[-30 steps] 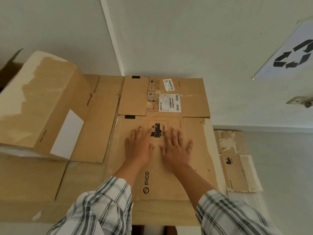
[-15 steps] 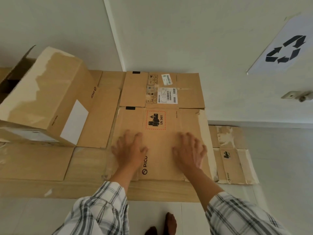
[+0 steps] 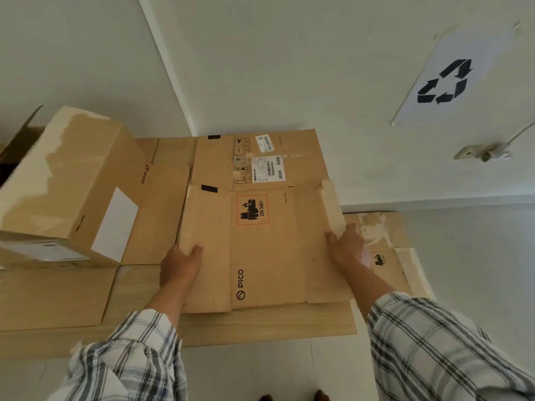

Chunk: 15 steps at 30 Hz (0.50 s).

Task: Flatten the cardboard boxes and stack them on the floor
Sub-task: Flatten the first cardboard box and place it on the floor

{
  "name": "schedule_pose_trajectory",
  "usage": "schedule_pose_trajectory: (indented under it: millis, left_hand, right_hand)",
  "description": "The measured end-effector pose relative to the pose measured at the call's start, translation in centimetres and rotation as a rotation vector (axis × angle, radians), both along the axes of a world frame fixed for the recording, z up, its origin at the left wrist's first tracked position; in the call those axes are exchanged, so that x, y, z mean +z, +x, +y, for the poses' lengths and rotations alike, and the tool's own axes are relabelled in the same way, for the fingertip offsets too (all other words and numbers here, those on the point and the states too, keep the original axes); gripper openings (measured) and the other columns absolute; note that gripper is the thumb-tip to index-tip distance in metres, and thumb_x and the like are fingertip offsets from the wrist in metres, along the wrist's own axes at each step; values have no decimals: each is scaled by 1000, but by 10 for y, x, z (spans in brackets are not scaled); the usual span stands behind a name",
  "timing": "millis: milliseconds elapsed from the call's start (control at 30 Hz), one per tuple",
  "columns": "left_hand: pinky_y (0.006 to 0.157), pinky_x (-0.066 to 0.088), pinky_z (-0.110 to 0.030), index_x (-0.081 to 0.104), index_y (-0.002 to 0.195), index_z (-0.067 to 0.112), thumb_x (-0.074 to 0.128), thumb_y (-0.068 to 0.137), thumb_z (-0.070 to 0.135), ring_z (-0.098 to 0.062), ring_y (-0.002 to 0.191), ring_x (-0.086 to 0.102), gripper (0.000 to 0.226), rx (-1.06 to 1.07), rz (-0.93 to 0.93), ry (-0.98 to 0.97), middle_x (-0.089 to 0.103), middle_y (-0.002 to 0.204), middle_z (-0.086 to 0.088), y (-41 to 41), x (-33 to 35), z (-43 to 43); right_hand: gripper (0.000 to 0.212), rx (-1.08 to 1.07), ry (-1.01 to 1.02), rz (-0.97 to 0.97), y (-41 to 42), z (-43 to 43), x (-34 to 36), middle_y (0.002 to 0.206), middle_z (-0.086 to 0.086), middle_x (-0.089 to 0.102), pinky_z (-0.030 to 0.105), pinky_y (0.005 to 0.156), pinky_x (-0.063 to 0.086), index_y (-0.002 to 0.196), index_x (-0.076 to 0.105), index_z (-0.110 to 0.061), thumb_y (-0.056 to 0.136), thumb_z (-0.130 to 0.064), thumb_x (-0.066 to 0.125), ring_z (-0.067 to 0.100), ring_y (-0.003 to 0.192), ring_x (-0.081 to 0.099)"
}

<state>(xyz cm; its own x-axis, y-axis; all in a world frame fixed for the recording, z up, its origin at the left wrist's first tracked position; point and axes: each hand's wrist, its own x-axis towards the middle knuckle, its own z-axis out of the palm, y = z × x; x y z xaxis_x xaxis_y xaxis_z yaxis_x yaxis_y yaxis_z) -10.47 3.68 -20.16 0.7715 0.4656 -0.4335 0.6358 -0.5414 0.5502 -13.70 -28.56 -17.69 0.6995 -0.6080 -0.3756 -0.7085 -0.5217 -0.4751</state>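
A flattened brown PICO box [image 3: 266, 250] with a UN 3481 battery mark lies on a wooden table [image 3: 260, 325], lifted slightly at its near end. My left hand [image 3: 179, 264] grips its left edge, thumb on top. My right hand [image 3: 347, 246] grips its right edge, fingers curled under. Another flattened box [image 3: 301, 157] with shipping labels lies beyond it. On the floor to the right lies flattened cardboard [image 3: 388, 256], partly hidden by my right hand. An unflattened PICO box [image 3: 72, 186] stands at the left.
More flat cardboard [image 3: 52, 296] covers the table's left part. White walls meet in a corner behind the table. A recycling sign [image 3: 445, 79] and a wall socket [image 3: 483, 153] are on the right wall. Pale floor tiles [image 3: 469, 250] lie to the right.
Both hands slid from pressing on the flat box's middle out to its left and right edges and took hold. The box now sits raised a little off the table.
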Motion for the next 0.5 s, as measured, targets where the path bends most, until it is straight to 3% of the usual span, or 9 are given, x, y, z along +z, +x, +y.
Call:
schedule_pose_trajectory:
  millis: [167,267,500]
  left_hand:
    - [82,50,-41,59,118,13,56,93,49,-36,103,63,44,35,-187,123,68,114,-11,-21,36,-48]
    - [80,50,-40,60,111,14,56,93,50,-34,98,64,40,28,-246,134,69,108,-10,-24,52,-85]
    - [79,52,-43,61,105,14,56,90,53,-35,93,64,42,33,-326,131,70,103,-9,-44,76,-210]
  right_hand:
    - [35,17,-72,-166,-10,-13,21,115,15,63,35,65,40,124,40,-7,101,-31,50,30,92,62]
    - [31,-12,-89,-222,-16,-47,31,110,16,65,35,64,39,119,41,-7,101,-31,49,26,78,53]
    - [30,-8,-121,-301,-32,-175,47,113,13,65,38,67,43,115,41,-11,100,-35,50,35,94,64]
